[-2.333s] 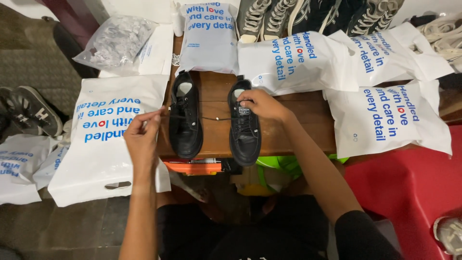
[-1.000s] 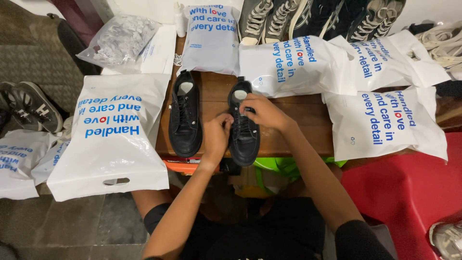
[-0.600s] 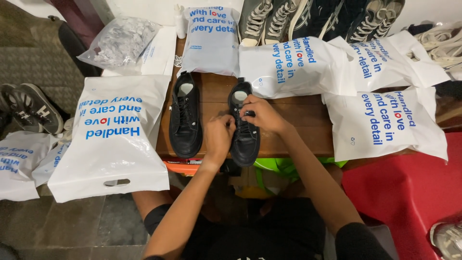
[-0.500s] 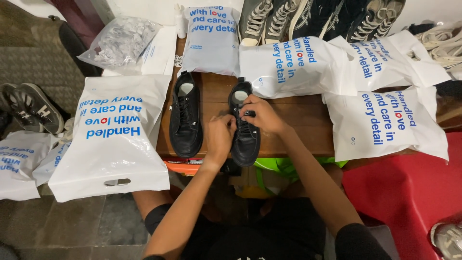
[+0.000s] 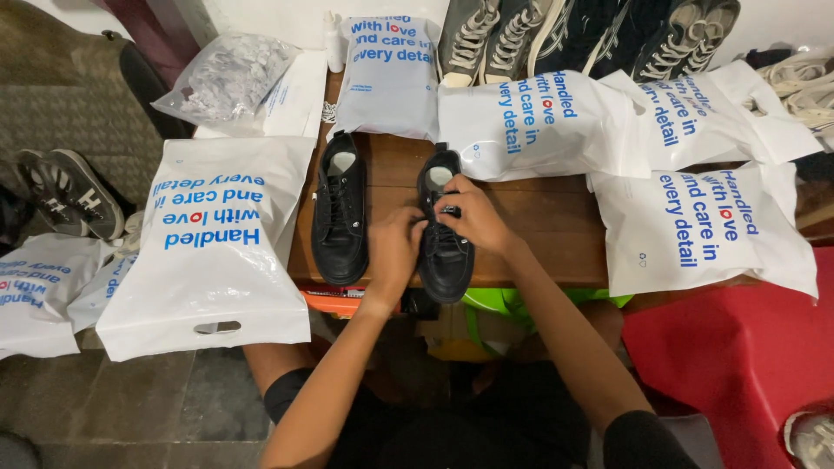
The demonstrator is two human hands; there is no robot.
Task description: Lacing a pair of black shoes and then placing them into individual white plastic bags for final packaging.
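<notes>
Two black lace-up shoes stand side by side on a small wooden table [image 5: 556,217]. The left shoe [image 5: 340,221] is untouched. Both of my hands are on the right shoe [image 5: 445,256]. My left hand [image 5: 395,252] rests against its left side near the laces. Over the upper lace area, my right hand [image 5: 469,217] pinches the black lace with its fingertips. The middle of the right shoe is hidden under my fingers.
Several white plastic bags with blue print surround the shoes, such as a large one at left [image 5: 213,243] and one at right [image 5: 704,230]. Sneakers [image 5: 486,39] line the back wall. A clear bag [image 5: 230,78] lies back left; a red seat [image 5: 738,356] sits at right.
My left hand came in from the left shoe's side onto the right shoe, and both hands have stayed there working at its laces with only small finger shifts.
</notes>
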